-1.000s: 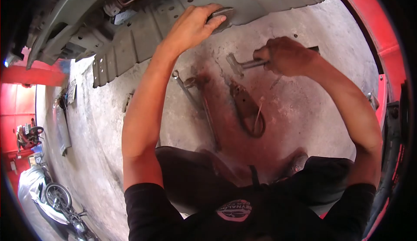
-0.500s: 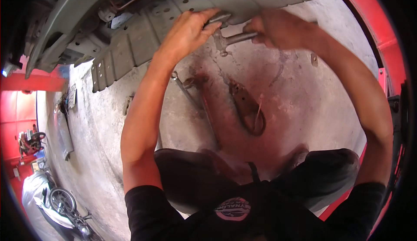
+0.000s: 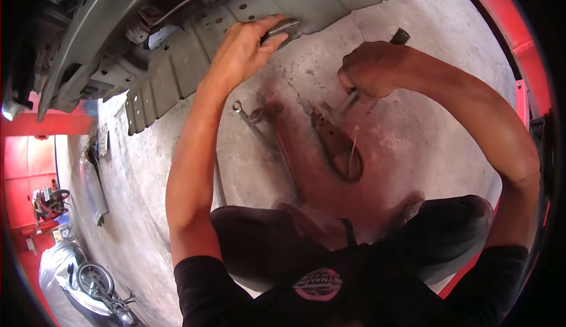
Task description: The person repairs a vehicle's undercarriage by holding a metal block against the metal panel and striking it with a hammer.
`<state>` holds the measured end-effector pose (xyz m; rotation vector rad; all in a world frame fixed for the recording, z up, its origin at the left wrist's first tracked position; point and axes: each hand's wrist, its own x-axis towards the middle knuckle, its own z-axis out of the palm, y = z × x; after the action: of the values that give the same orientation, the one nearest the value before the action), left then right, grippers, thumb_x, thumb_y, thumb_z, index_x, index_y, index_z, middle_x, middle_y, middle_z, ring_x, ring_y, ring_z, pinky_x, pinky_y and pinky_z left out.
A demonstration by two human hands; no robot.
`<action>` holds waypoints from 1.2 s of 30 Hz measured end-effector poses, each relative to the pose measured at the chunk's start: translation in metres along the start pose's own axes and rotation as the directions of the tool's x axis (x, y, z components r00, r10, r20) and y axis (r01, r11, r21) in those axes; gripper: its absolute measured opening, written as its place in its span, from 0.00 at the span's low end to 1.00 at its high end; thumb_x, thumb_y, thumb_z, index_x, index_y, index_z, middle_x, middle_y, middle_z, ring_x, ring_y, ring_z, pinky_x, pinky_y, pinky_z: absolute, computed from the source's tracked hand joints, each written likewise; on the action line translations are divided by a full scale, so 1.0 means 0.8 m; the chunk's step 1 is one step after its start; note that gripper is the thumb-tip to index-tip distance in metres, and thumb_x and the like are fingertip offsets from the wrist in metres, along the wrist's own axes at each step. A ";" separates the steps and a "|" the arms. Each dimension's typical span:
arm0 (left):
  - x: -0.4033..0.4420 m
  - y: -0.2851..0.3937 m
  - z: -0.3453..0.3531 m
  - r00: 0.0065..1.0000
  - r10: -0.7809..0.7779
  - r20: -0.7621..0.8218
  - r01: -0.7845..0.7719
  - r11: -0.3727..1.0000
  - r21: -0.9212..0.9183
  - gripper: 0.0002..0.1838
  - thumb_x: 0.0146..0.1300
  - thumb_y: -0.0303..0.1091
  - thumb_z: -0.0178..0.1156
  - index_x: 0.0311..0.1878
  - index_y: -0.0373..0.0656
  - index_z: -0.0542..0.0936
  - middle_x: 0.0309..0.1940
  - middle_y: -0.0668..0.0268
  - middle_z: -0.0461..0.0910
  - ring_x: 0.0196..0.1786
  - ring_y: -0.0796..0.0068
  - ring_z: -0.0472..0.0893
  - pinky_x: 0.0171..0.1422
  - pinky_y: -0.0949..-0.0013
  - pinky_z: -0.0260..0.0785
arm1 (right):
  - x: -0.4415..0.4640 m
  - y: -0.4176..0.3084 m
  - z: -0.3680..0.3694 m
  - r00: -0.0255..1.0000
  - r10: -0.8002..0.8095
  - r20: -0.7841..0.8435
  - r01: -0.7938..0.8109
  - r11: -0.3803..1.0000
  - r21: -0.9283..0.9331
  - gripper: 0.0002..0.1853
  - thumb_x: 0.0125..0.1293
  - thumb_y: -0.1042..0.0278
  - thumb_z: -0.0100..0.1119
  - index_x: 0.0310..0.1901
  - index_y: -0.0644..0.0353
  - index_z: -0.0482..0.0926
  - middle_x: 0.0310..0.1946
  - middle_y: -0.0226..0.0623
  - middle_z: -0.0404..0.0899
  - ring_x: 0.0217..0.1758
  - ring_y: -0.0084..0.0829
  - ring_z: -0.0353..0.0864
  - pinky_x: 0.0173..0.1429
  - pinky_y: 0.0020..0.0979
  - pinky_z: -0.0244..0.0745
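Observation:
My left hand (image 3: pixel 250 47) grips a dark metal block (image 3: pixel 282 30) against the lower edge of a grey ribbed metal panel (image 3: pixel 236 15) with round holes. My right hand (image 3: pixel 371 70) is closed round the handle of a hammer (image 3: pixel 350 101). The handle's black end (image 3: pixel 400 36) sticks out behind the fist, and the hammer's head, blurred, is low over the floor, apart from the panel. Below the hands lie a wrench (image 3: pixel 250 122), a long-handled tool (image 3: pixel 288 156) and a brown metal piece with a loop (image 3: pixel 335 144).
The underside of a vehicle (image 3: pixel 97 26) fills the upper left. My bent knees (image 3: pixel 442 233) are at the bottom. A motorcycle (image 3: pixel 97 283) with a pale cover stands at the lower left, near a red wall (image 3: pixel 29 168). Red metalwork (image 3: pixel 507 20) runs along the right.
The hammer rose to the panel's edge beside the block, then came down and away from it with my right hand. My left hand and the block have shifted slightly left in view.

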<state>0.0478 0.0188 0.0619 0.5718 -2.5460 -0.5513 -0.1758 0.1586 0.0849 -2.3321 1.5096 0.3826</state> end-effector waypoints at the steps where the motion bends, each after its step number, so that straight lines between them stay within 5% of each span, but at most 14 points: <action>1: 0.001 0.005 -0.003 0.999 -0.030 0.018 0.030 1.000 0.009 0.22 0.68 0.39 0.66 0.61 0.40 0.81 0.32 0.49 0.84 0.23 0.70 0.72 0.36 0.66 0.71 | 0.008 -0.003 -0.015 0.996 0.059 0.061 -0.058 0.998 -0.027 0.12 0.57 0.68 0.65 0.44 0.57 0.85 0.33 0.46 0.84 0.39 0.50 0.84 0.47 0.47 0.77; 2: 0.000 0.013 -0.008 0.997 -0.068 0.045 0.067 0.998 0.017 0.22 0.68 0.39 0.66 0.61 0.40 0.81 0.32 0.49 0.83 0.23 0.71 0.72 0.36 0.66 0.70 | 0.016 -0.002 -0.021 0.986 0.114 0.126 -0.108 0.993 -0.048 0.12 0.57 0.68 0.66 0.43 0.57 0.85 0.34 0.46 0.84 0.40 0.50 0.84 0.47 0.47 0.77; 4: -0.001 0.013 -0.008 0.996 -0.074 0.053 0.074 0.997 0.008 0.21 0.68 0.38 0.66 0.61 0.39 0.81 0.31 0.49 0.83 0.23 0.71 0.71 0.35 0.66 0.70 | 0.019 0.030 -0.038 0.931 0.110 -0.348 -0.075 0.991 0.112 0.13 0.56 0.68 0.67 0.44 0.56 0.84 0.34 0.48 0.83 0.43 0.47 0.85 0.48 0.47 0.76; 9: 0.000 0.005 -0.007 0.995 -0.089 0.055 0.090 0.996 -0.022 0.21 0.68 0.38 0.66 0.61 0.39 0.81 0.32 0.50 0.84 0.23 0.73 0.71 0.36 0.67 0.70 | 0.000 -0.013 -0.015 0.999 0.026 0.034 -0.026 1.000 -0.011 0.12 0.60 0.66 0.67 0.44 0.59 0.83 0.38 0.45 0.84 0.47 0.46 0.84 0.50 0.47 0.76; 12: -0.003 0.017 -0.012 0.989 -0.126 0.074 0.125 0.992 0.022 0.21 0.68 0.38 0.66 0.61 0.40 0.82 0.34 0.51 0.86 0.25 0.74 0.73 0.38 0.67 0.72 | 0.023 -0.012 -0.037 0.958 0.216 0.189 -0.241 0.963 0.123 0.11 0.62 0.65 0.66 0.44 0.60 0.83 0.40 0.45 0.83 0.47 0.46 0.83 0.52 0.46 0.77; 13: -0.003 0.014 -0.011 0.991 -0.109 0.074 0.108 0.994 0.013 0.21 0.67 0.38 0.66 0.60 0.40 0.82 0.37 0.49 0.85 0.27 0.68 0.76 0.41 0.65 0.73 | 0.028 0.009 -0.037 0.964 0.177 -0.200 -0.139 0.971 0.193 0.11 0.63 0.65 0.65 0.45 0.58 0.84 0.41 0.45 0.83 0.49 0.46 0.83 0.54 0.45 0.76; 16: -0.003 0.007 -0.011 0.995 -0.073 0.066 0.073 0.997 -0.003 0.21 0.67 0.38 0.66 0.60 0.40 0.82 0.40 0.47 0.85 0.30 0.62 0.81 0.44 0.63 0.75 | 0.019 0.005 -0.010 0.925 0.006 -0.381 0.047 0.990 0.130 0.13 0.62 0.63 0.65 0.47 0.56 0.84 0.42 0.44 0.83 0.52 0.45 0.81 0.55 0.44 0.76; 20: -0.001 0.000 -0.009 0.998 -0.057 0.035 0.057 0.998 -0.012 0.21 0.67 0.38 0.66 0.60 0.40 0.82 0.37 0.46 0.84 0.28 0.62 0.80 0.43 0.63 0.74 | 0.013 -0.015 -0.026 0.989 0.022 0.147 -0.026 0.999 0.027 0.15 0.61 0.62 0.66 0.49 0.55 0.84 0.42 0.43 0.83 0.53 0.44 0.81 0.57 0.42 0.76; 22: -0.006 0.000 -0.004 0.997 -0.066 0.043 0.066 0.998 -0.010 0.20 0.66 0.37 0.66 0.59 0.39 0.83 0.35 0.44 0.83 0.28 0.57 0.81 0.43 0.61 0.75 | 0.021 -0.013 -0.055 0.976 0.206 -0.078 -0.182 0.953 0.243 0.15 0.60 0.60 0.67 0.48 0.56 0.83 0.40 0.45 0.84 0.48 0.45 0.84 0.53 0.44 0.78; 24: -0.004 0.006 -0.015 0.995 -0.079 0.056 0.077 0.997 0.031 0.21 0.66 0.37 0.66 0.59 0.39 0.83 0.31 0.44 0.81 0.26 0.57 0.79 0.42 0.61 0.74 | 0.030 0.006 -0.035 0.942 0.072 -0.329 -0.017 0.986 0.168 0.15 0.60 0.61 0.66 0.48 0.55 0.84 0.41 0.46 0.84 0.50 0.45 0.84 0.51 0.45 0.78; 30: -0.002 0.014 -0.023 0.970 -0.185 0.155 0.174 0.981 0.082 0.21 0.68 0.40 0.66 0.60 0.40 0.82 0.34 0.52 0.85 0.28 0.75 0.75 0.40 0.67 0.72 | 0.011 -0.033 0.010 0.990 -0.027 0.136 0.026 1.000 0.009 0.11 0.58 0.65 0.61 0.41 0.60 0.82 0.41 0.49 0.84 0.50 0.48 0.83 0.52 0.49 0.78; 32: -0.003 -0.007 -0.008 0.999 -0.036 0.015 0.035 0.999 0.022 0.21 0.66 0.39 0.67 0.59 0.40 0.83 0.31 0.48 0.83 0.26 0.67 0.78 0.40 0.64 0.73 | 0.036 -0.012 -0.018 0.969 0.245 0.020 -0.246 0.966 0.080 0.11 0.58 0.71 0.61 0.43 0.61 0.83 0.40 0.49 0.84 0.47 0.49 0.84 0.52 0.49 0.78; 34: -0.004 -0.013 -0.007 1.000 -0.003 -0.029 0.003 1.000 0.001 0.21 0.66 0.39 0.67 0.59 0.40 0.83 0.31 0.50 0.84 0.25 0.68 0.77 0.39 0.65 0.73 | 0.027 0.016 -0.013 0.934 0.122 -0.335 -0.064 0.982 0.179 0.11 0.60 0.72 0.62 0.44 0.60 0.84 0.40 0.48 0.84 0.47 0.48 0.85 0.51 0.48 0.79; 36: -0.003 -0.003 -0.010 0.996 -0.076 0.040 0.076 0.997 -0.004 0.22 0.68 0.41 0.66 0.61 0.40 0.82 0.34 0.57 0.86 0.27 0.77 0.72 0.39 0.70 0.71 | 0.023 0.013 0.034 0.946 0.006 -0.324 0.033 0.993 0.114 0.11 0.61 0.70 0.63 0.44 0.60 0.84 0.40 0.47 0.84 0.47 0.48 0.85 0.51 0.48 0.79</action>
<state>0.0548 0.0161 0.0665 0.6640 -2.5680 -0.6015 -0.1794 0.1508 0.0519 -2.3944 1.6072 -0.1001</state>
